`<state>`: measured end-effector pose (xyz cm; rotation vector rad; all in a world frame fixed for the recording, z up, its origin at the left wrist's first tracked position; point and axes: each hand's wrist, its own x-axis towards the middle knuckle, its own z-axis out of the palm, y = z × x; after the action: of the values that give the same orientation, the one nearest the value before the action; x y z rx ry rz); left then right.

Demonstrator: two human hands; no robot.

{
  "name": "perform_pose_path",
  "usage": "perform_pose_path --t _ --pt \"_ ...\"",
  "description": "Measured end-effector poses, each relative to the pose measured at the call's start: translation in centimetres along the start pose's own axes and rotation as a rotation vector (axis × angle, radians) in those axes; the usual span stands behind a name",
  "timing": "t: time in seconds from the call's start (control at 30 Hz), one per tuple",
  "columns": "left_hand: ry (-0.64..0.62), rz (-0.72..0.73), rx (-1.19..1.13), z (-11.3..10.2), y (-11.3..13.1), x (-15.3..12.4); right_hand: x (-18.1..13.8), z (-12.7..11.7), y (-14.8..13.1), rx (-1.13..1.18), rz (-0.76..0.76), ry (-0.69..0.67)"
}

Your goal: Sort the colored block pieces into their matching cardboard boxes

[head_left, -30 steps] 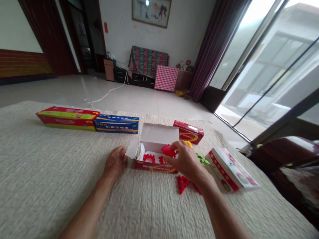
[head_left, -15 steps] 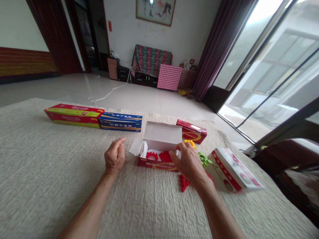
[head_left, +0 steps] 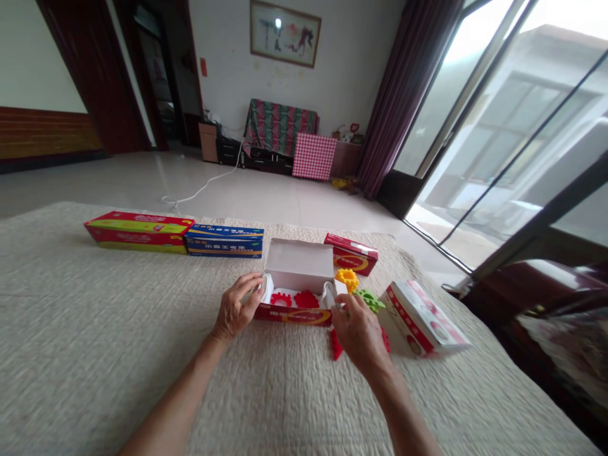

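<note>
A red cardboard box (head_left: pixel 293 315) lies with its lid raised in front of me. Inside it are two red toothed plastic pieces, one a ring (head_left: pixel 281 299) and the other more solid (head_left: pixel 306 299). White cord-like bundles sit at the left end (head_left: pixel 267 288) and right end (head_left: pixel 327 296) of the box. My left hand (head_left: pixel 236 307) has thumb and fingers curled around the box's left end, covering the side flap. At the right front corner, my right hand (head_left: pixel 358 329) pinches the box's edge by the small white flap (head_left: pixel 340 287); its fingertips are partly hidden.
Beside my right hand lie yellow (head_left: pixel 348 279), green (head_left: pixel 369 300) and red (head_left: pixel 337 345) plastic pieces. A closed red box (head_left: pixel 354 254) stands behind, a white-and-red box (head_left: pixel 425 318) at right. Red-green (head_left: pixel 140 232) and blue (head_left: pixel 225 242) boxes sit far left on the quilted cover (head_left: pixel 142 329).
My left hand has moved right, from beside the box onto its left end. The right hand has drawn back from over the box to its right corner. The view has tilted up slightly.
</note>
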<state>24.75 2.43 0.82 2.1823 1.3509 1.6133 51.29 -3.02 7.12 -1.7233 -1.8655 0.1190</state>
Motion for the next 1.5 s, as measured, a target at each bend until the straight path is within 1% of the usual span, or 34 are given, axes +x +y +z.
perform_pose_path --t 0.1,0.23,0.3,0.43,0.53,0.7,0.8,0.87,0.93,1.0,1.07,1.17,1.23,1.33,1.5 --pt "-0.011 -0.028 -0.035 0.1 0.3 0.1 -0.1 0.0 0.3 0.044 -0.013 -0.007" --pt "-0.035 -0.017 0.004 0.3 0.5 0.1 -0.4 -0.1 0.6 0.083 -0.033 -0.014" --pt "-0.039 0.033 0.047 0.4 0.5 0.0 -0.6 -0.2 0.8 0.096 -0.04 -0.004" --pt "-0.084 0.201 0.13 0.3 0.6 0.2 -0.9 -0.2 1.0 0.111 -0.063 0.003" --pt "-0.136 0.263 0.193 0.2 0.7 0.6 -1.0 0.0 1.0 0.12 -0.081 0.014" --pt "-0.227 0.246 0.25 0.1 0.7 1.0 -1.3 0.5 0.9 0.164 -0.091 0.054" --pt "-0.252 0.229 0.241 0.2 0.6 0.9 -1.5 0.0 1.2 0.164 -0.091 0.093" --pt "-0.257 0.221 0.235 0.3 0.4 0.8 -1.6 -0.9 2.0 0.139 -0.062 0.137" --pt "-0.256 0.229 0.225 0.4 0.2 0.7 -1.9 -2.2 3.4 0.093 0.005 0.171" --pt "-0.256 0.227 0.215 0.4 0.0 0.7 -2.4 -3.3 5.1 0.034 0.109 0.159" --pt "-0.251 0.221 0.203 0.5 -0.3 0.7 -3.1 -4.0 6.8 -0.033 0.223 0.118" --pt "-0.248 0.231 0.195 0.5 -0.5 0.7 -4.1 -3.7 8.2 -0.112 0.328 0.049" --pt "-0.247 0.236 0.197 0.5 -0.6 0.7 -4.4 -2.8 8.3 -0.138 0.338 0.018" --pt "-0.246 0.248 0.197 0.4 -0.7 0.7 -4.5 -1.7 7.7 -0.169 0.328 -0.009" --pt "-0.241 0.244 0.184 0.4 -0.6 0.8 -3.9 -1.3 7.2 -0.207 0.343 -0.078"
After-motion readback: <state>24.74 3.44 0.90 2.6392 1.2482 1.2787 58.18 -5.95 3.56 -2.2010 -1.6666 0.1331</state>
